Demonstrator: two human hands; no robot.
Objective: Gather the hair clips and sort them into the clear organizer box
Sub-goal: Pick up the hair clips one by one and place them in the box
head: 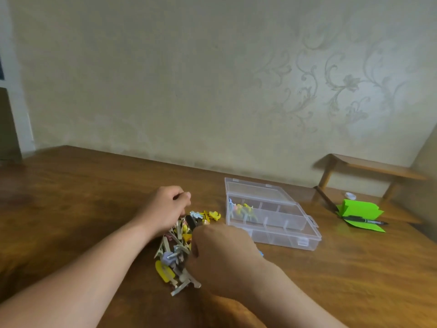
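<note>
A pile of hair clips (pixel 176 252), mostly yellow, silver and lilac, lies on the wooden table (pixel 71 197) between my hands. My left hand (pixel 165 208) rests at the pile's far left edge with its fingers curled. My right hand (pixel 220 252) lies palm down on the pile's right side and hides the clips under it; what it holds cannot be seen. The clear organizer box (pixel 272 216) stands open to the right, lid tilted back. Several coloured clips (pixel 241 209) sit in its far left compartment.
A folded green paper (pixel 359 214) with a black pen (pixel 364 221) across it lies at the right. Behind it stands a small wooden shelf (pixel 369 166) against the wall, with a white cap (pixel 350 195) and a dark stick (pixel 325 197) nearby.
</note>
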